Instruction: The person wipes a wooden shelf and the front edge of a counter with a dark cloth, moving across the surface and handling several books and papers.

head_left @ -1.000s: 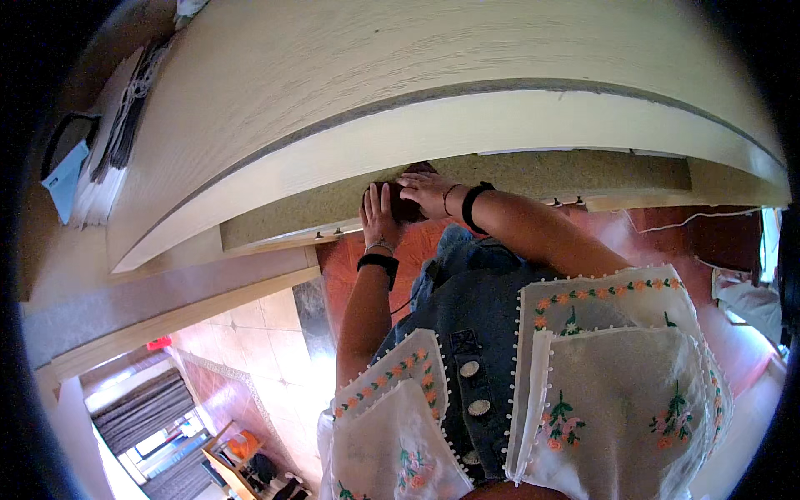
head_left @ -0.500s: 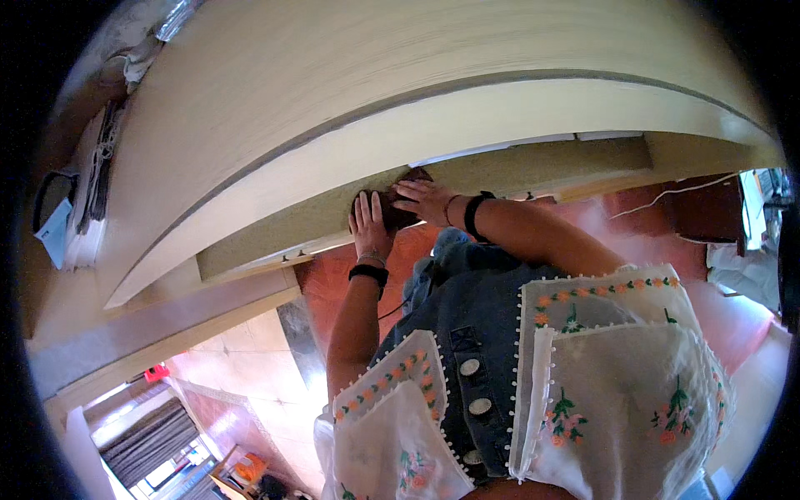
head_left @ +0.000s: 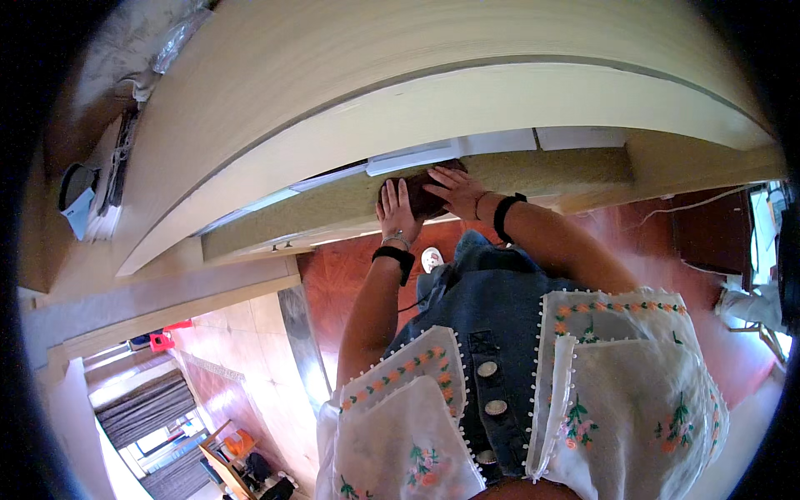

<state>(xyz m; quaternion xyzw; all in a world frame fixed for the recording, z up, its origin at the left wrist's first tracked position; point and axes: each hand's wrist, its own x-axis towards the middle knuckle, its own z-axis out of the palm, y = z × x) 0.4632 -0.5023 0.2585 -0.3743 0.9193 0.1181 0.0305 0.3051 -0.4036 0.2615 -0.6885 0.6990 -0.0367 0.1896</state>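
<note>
Both my hands lie on a dark brown cloth [head_left: 424,204] on an olive-tan board [head_left: 546,169], just below a pale wooden edge [head_left: 525,93]. My left hand [head_left: 398,212] has its fingers stretched out flat on the cloth. To its right, my right hand [head_left: 458,193] rests on the same cloth with fingers extended. Flat white items [head_left: 408,156] show in the gap behind the board.
Papers and a light blue item [head_left: 79,208] sit at upper left. Reddish floor [head_left: 342,275] lies below, with a white shoe [head_left: 432,258]. A dark brown cabinet [head_left: 708,233] with a white cable stands right. A doorway at lower left shows a tiled room [head_left: 250,350].
My hands and the cloth have moved rightward along the board. The view has shifted slightly, and more of the white items behind the board and a shoe now show.
</note>
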